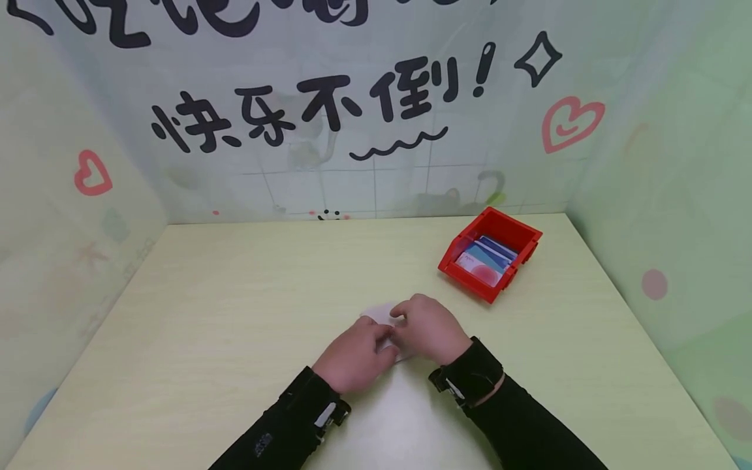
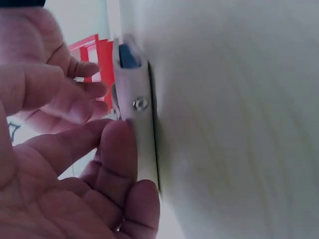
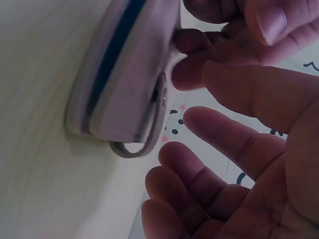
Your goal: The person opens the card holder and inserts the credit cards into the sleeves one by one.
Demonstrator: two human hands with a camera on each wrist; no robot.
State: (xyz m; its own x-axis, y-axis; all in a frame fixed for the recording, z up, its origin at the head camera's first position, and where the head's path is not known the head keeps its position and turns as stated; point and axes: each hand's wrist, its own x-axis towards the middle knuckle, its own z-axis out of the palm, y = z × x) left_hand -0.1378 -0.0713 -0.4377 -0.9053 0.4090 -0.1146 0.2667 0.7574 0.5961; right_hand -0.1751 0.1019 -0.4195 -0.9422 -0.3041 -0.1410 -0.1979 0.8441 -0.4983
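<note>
A pale, flat card pouch (image 1: 380,312) lies on the cream table (image 1: 235,294) at its middle, mostly hidden under both hands. My left hand (image 1: 376,331) grips its near edge; in the left wrist view the curled fingers (image 2: 119,149) press on the pouch (image 2: 142,129) beside a metal snap (image 2: 140,103). A blue card (image 2: 127,56) shows inside the pouch mouth. My right hand (image 1: 403,312) pinches the pouch from the far right side. The right wrist view has the pouch (image 3: 129,74) with a blue edge (image 3: 112,55) and a loop (image 3: 144,144) at its end, while the lower fingers (image 3: 224,149) hang free.
A red plastic bin (image 1: 505,225) holding several cards (image 1: 487,258) stands to the right and beyond my hands, also seen as the red bin (image 2: 92,50) in the left wrist view. Printed walls enclose the table on three sides.
</note>
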